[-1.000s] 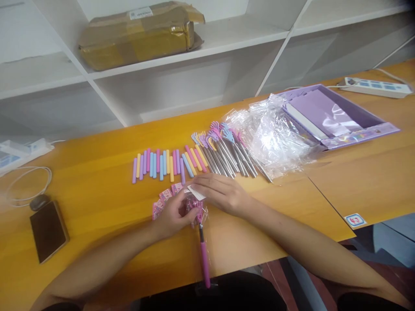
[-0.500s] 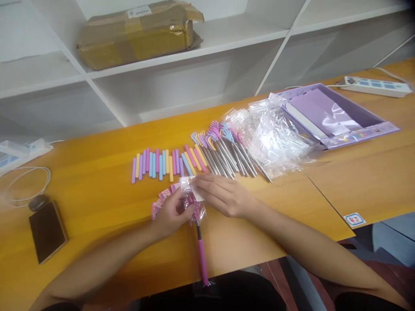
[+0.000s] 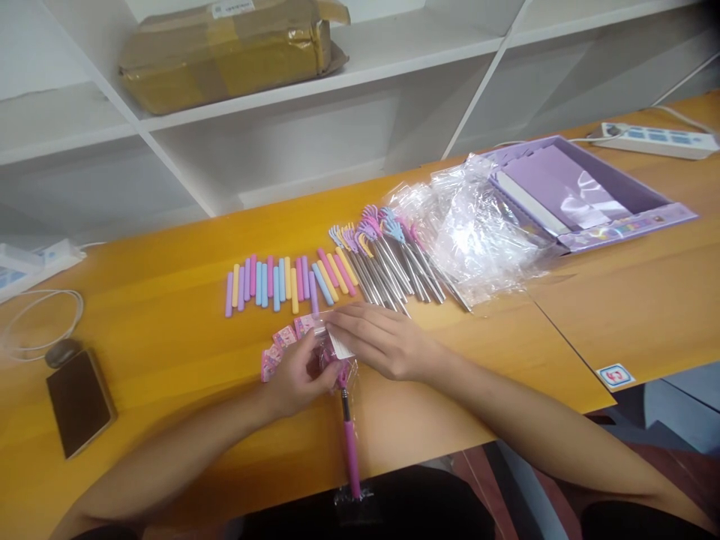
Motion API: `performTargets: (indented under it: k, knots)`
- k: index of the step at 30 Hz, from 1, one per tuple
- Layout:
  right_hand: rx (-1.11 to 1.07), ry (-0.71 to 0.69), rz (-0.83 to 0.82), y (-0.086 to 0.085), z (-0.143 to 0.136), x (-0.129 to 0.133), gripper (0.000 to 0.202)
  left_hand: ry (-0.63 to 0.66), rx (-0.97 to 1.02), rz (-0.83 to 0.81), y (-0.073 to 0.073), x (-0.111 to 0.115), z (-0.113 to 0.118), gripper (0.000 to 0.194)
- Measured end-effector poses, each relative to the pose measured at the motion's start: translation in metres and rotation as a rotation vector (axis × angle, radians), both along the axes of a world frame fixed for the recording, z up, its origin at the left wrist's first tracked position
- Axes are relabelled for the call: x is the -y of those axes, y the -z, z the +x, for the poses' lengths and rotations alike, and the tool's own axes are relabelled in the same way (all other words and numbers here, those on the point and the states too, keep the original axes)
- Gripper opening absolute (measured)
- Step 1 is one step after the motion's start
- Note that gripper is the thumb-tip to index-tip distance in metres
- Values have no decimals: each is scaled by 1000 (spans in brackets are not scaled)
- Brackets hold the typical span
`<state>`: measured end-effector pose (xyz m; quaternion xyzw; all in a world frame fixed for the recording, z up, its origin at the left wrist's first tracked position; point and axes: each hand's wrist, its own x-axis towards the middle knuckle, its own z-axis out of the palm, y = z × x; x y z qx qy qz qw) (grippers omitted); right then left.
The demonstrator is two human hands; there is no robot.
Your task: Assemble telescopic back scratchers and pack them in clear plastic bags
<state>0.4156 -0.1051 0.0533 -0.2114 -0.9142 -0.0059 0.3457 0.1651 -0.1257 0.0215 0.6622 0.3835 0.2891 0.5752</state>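
Note:
A pink telescopic back scratcher [image 3: 352,454] lies inside a clear plastic bag [image 3: 320,321], its handle pointing down toward me past the table's front edge. My left hand [image 3: 295,379] is closed around the upper part of the bag, near the scratcher's head. With fingers together, my right hand [image 3: 388,345] grips the bag's top end, where a small white card [image 3: 340,345] shows. Beyond my fingers are several pastel handle sleeves [image 3: 275,281] in a row. To their right lies a pile of metal scratcher rods [image 3: 388,262] with coloured claw heads.
Small pink printed cards [image 3: 271,363] lie left of my left hand. Clear bags [image 3: 466,232] are heaped beside a purple box [image 3: 630,229]. A phone [image 3: 82,405] and cable [image 3: 79,315] lie left; a power strip [image 3: 655,141] sits far right. White shelving [image 3: 315,135] holds a carton [image 3: 225,60].
My right hand has shifted slightly left along the bag's top, and the white card is tilted a little differently. Both hands keep their hold. The whole view has moved slightly.

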Motion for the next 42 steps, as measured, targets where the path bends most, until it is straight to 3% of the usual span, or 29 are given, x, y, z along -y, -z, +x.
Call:
performTargets:
  k: [7, 11, 15, 21, 26, 29, 34, 38, 42]
  knots:
    - [-126, 4, -75, 9, -3, -4, 54, 48, -43, -1, -8, 0, 1, 36]
    - [-265, 71, -193, 16, -3, -11, 39, 106, -105, 24, -14, 0, 4, 37]
    - [-402, 191, -349, 10, -2, -17, 25, 149, -120, 67, -18, 0, 6, 39]
    - [-555, 273, -669, 10, -4, -15, 14, 94, 122, -62, -5, -1, 5, 51]
    - [-675, 207, -811, 20, -6, -16, 25, 126, 202, -99, 2, -1, 4, 39]
    - [-690, 164, -846, 22, -6, -16, 29, 92, 279, -97, 3, -1, 6, 35]
    - [-640, 147, -847, 24, -8, -14, 32, -25, 384, -19, 5, -2, 8, 46]
    - [-624, 126, -843, 27, -8, -14, 31, 26, 292, 98, 3, -5, 5, 39]
    - [-583, 178, -813, 26, -7, -14, 31, 21, 168, 139, -2, -7, 1, 45]
